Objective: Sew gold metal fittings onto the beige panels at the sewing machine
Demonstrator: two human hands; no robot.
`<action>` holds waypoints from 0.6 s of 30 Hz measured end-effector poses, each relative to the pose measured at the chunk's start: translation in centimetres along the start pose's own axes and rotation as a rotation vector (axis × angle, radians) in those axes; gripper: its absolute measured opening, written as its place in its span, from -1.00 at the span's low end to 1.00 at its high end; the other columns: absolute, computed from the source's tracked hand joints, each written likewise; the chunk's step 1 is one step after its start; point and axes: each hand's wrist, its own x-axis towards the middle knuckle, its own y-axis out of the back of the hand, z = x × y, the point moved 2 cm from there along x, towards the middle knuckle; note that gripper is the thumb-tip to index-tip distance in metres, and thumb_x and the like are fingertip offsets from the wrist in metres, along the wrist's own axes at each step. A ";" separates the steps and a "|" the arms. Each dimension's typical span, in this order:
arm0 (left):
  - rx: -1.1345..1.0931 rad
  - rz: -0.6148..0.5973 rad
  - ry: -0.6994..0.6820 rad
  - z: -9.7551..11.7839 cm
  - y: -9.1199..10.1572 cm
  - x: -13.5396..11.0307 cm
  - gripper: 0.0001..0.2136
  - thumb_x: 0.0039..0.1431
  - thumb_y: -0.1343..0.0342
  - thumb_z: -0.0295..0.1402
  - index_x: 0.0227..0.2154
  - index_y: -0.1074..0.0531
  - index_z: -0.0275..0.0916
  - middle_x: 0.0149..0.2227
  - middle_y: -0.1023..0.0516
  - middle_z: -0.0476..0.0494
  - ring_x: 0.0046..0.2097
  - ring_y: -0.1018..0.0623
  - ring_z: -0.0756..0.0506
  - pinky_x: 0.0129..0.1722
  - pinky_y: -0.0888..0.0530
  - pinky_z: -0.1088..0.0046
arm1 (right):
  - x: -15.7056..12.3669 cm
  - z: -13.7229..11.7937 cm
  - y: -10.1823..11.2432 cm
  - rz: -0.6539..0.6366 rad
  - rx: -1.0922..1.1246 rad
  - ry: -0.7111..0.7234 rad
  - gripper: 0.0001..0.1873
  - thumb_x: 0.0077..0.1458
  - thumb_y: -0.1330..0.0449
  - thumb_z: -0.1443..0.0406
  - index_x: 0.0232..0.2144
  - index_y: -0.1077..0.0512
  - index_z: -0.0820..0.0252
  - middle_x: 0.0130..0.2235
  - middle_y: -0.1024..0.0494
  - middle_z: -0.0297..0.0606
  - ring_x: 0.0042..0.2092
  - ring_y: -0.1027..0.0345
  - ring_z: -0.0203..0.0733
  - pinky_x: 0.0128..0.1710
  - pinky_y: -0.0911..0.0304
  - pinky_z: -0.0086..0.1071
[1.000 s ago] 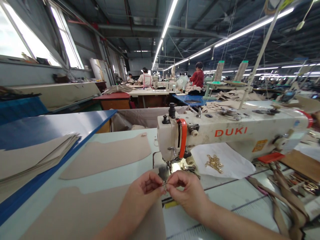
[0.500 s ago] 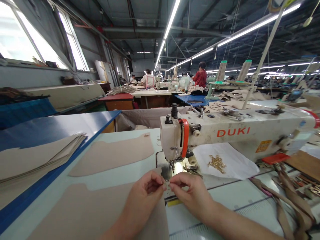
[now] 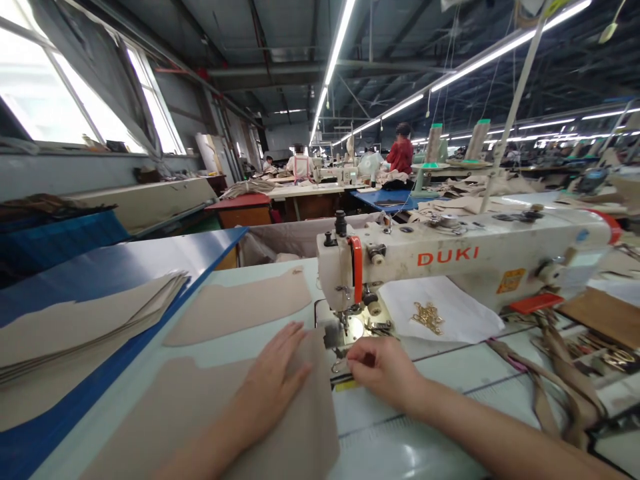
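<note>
My left hand (image 3: 274, 380) lies flat, fingers stretched out, on a beige leather panel (image 3: 200, 427) in front of me. My right hand (image 3: 383, 369) is closed in a pinch at the panel's right edge, just before the presser foot (image 3: 344, 331) of the white DUKI sewing machine (image 3: 450, 260). A small metal ring (image 3: 338, 366) shows beside its fingertips; I cannot tell if it is held. A second beige panel (image 3: 240, 307) lies further back on the table.
A stack of beige panels (image 3: 75, 327) rests on a blue board at the left. Gold metal fittings (image 3: 427, 317) lie on white paper under the machine arm. Tan straps (image 3: 555, 373) trail at the right. Other people sit at machines far behind.
My hands have parted. The left one dropped flat onto the panel. The right one moved down toward the presser foot, still pinched.
</note>
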 end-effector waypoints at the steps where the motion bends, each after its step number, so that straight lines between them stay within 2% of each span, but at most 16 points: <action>1: 0.072 -0.028 -0.026 -0.4 -0.2 -0.2 -0.57 0.12 -0.02 -0.18 0.04 -0.36 -0.22 0.18 -0.30 -0.24 0.20 -0.26 -0.28 0.19 -0.16 0.09 | 0.0 0.1 0.2 -0.013 0.037 -0.049 -0.87 -0.17 -0.12 0.46 -0.65 -0.39 0.21 -0.63 -0.38 -0.44 -0.56 -0.16 -0.38 -0.55 -0.03 -0.52; 4: 0.180 -0.121 -0.094 -0.1 -1.4 -0.6 -0.55 0.20 0.07 -0.20 0.13 -0.25 -0.21 0.23 -0.21 -0.20 0.22 -0.23 -0.22 0.20 -0.17 0.16 | 0.2 0.3 0.4 -0.046 0.098 -0.151 -0.86 -0.16 -0.10 0.45 -0.65 -0.39 0.22 -0.66 -0.37 -0.45 -0.61 -0.18 -0.39 -0.58 -0.08 -0.53; 9: 0.222 -0.118 -0.144 1.7 -3.2 -1.0 -0.54 0.22 0.10 -0.21 0.15 -0.23 -0.24 0.23 -0.21 -0.21 0.23 -0.22 -0.21 0.20 -0.20 0.17 | 1.6 0.4 0.1 -0.082 0.149 -0.318 -0.83 -0.19 -0.07 0.49 -0.68 -0.36 0.20 -0.69 -0.37 -0.46 -0.65 -0.26 -0.38 -0.63 -0.18 -0.55; 14: 0.185 -0.054 -0.141 1.3 -3.2 -0.7 -0.54 0.19 0.08 -0.23 0.14 -0.22 -0.28 0.21 -0.24 -0.27 0.20 -0.28 -0.23 0.16 -0.26 0.14 | 3.4 -0.2 -0.6 -0.132 0.136 -0.430 -0.74 -0.21 -0.05 0.53 -0.79 -0.28 0.20 -0.77 -0.32 -0.46 -0.70 -0.25 -0.39 -0.68 -0.18 -0.57; 16: 0.166 0.003 -0.175 1.3 -2.9 -0.3 -0.61 0.18 0.06 -0.27 0.06 -0.31 -0.27 0.14 -0.34 -0.28 0.14 -0.35 -0.22 0.12 -0.32 0.16 | 3.8 -0.4 -0.8 -0.159 0.122 -0.449 -0.72 -0.20 -0.06 0.54 -0.81 -0.25 0.20 -0.79 -0.31 -0.46 -0.71 -0.24 -0.39 -0.68 -0.19 -0.57; 18: 0.154 0.074 -0.259 1.7 -2.7 0.3 -0.72 0.18 0.05 -0.31 -0.11 -0.43 -0.24 -0.01 -0.48 -0.26 0.02 -0.46 -0.19 0.04 -0.41 0.22 | 4.1 -0.6 -0.8 -0.191 0.103 -0.457 -0.71 -0.19 -0.07 0.53 -0.81 -0.25 0.21 -0.79 -0.32 -0.45 -0.72 -0.24 -0.40 -0.68 -0.20 -0.58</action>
